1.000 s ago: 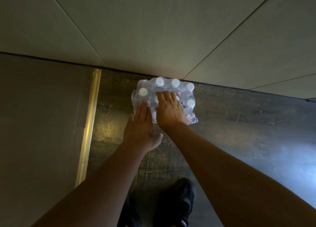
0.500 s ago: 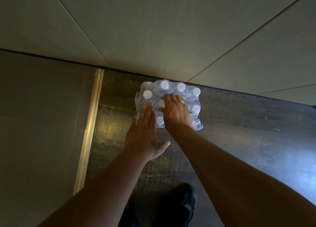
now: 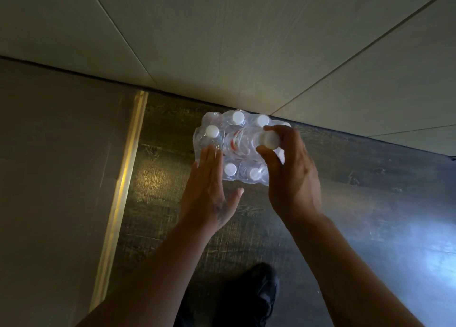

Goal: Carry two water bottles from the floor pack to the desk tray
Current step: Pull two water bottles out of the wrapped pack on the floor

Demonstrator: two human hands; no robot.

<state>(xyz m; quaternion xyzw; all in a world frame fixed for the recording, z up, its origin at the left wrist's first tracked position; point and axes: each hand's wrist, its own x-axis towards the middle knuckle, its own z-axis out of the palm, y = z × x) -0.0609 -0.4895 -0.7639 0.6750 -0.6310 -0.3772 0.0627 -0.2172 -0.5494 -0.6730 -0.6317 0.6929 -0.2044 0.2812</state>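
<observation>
A shrink-wrapped pack of clear water bottles (image 3: pixel 223 134) with white caps stands on the dark wood floor against the wall. My right hand (image 3: pixel 288 176) grips one water bottle (image 3: pixel 243 141) near its white cap and holds it tilted, raised partly out of the pack's middle. My left hand (image 3: pixel 209 191) is flat with fingers together, its fingertips resting on the pack's near left edge. The desk tray is not in view.
A pale panelled wall (image 3: pixel 234 43) runs behind the pack. A brass threshold strip (image 3: pixel 121 186) divides the dark floor from a lighter floor on the left. My black shoe (image 3: pixel 249 294) stands below my arms.
My right hand has closed around one bottle and pulled it up and out of the pack's middle. My left hand stays pressed at the pack's near left edge.
</observation>
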